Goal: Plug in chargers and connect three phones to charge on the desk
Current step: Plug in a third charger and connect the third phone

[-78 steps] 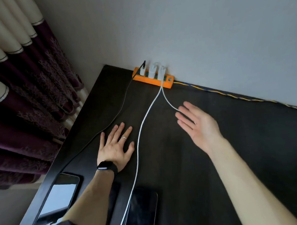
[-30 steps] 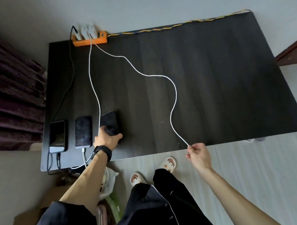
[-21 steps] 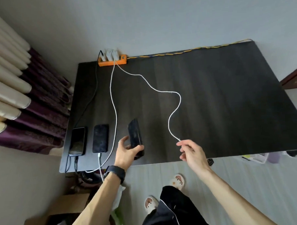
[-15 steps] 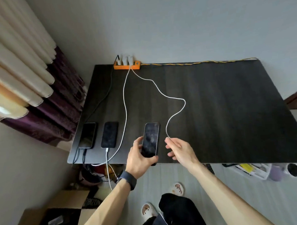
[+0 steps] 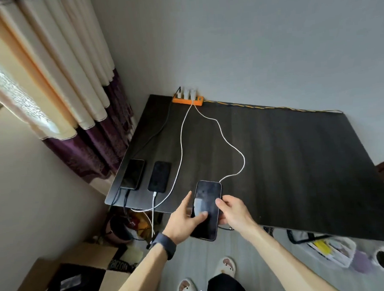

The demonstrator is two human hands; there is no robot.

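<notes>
Both hands now grip the phone [image 5: 206, 210] over the desk [image 5: 297, 162] edge, left [image 5: 183, 220] underneath, right [image 5: 234, 211] newly closed on its side.

Both forearms are bare, with no sleeves showing. The left hand [image 5: 183, 220] has a dark smartwatch [image 5: 163, 245] on a wide dark band around its wrist. The right hand [image 5: 233, 211] wears nothing at the wrist. Below the watch, near the bottom edge, are black trousers [image 5: 225, 285] and pale slippers [image 5: 226, 266] with small dark face-like marks on the toes.
</notes>
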